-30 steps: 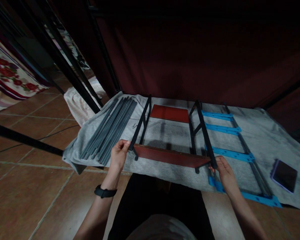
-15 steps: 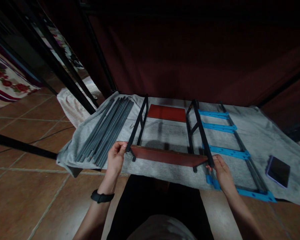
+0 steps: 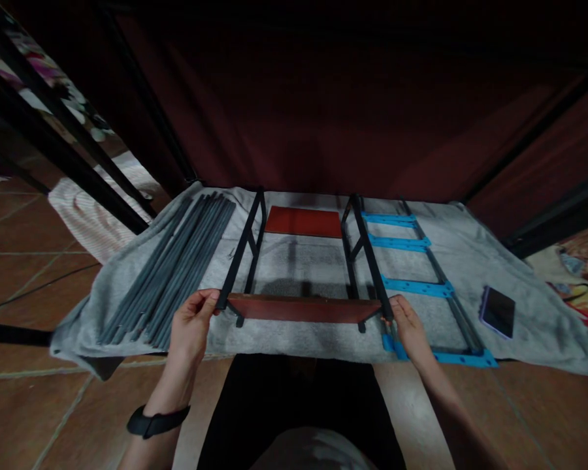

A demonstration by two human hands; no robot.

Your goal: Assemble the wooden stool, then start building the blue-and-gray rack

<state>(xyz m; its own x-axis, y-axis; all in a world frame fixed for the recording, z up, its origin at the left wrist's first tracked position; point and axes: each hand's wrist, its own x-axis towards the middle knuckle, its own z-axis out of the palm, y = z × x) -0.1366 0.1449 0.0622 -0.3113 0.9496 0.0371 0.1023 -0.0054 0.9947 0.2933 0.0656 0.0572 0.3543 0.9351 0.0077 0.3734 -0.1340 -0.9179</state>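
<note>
A small rack with two black metal side frames (image 3: 238, 254) rests on a grey cloth, a reddish-brown board (image 3: 304, 309) joining the frames at the near end. At the far end a red-brown panel (image 3: 304, 221) lies between them. My left hand (image 3: 194, 320) pinches the near end of the left side frame, fingers closed. On the opposite side, my right hand (image 3: 408, 323) is closed round the near end of the right frame (image 3: 371, 254); its fingertips are partly hidden behind the bar.
Several grey tubes (image 3: 171, 267) lie side by side on the left. To the right is a grey tube frame with blue connectors (image 3: 416, 286), and beyond it a phone (image 3: 498, 312). Dark red fabric (image 3: 313, 130) hangs behind the cloth (image 3: 298, 343). Black poles (image 3: 68, 143) stand at left.
My view has swung to the right, so everything appears further left. Both hands keep hold of the rack's near ends, and the rack looks much the same on the cloth.
</note>
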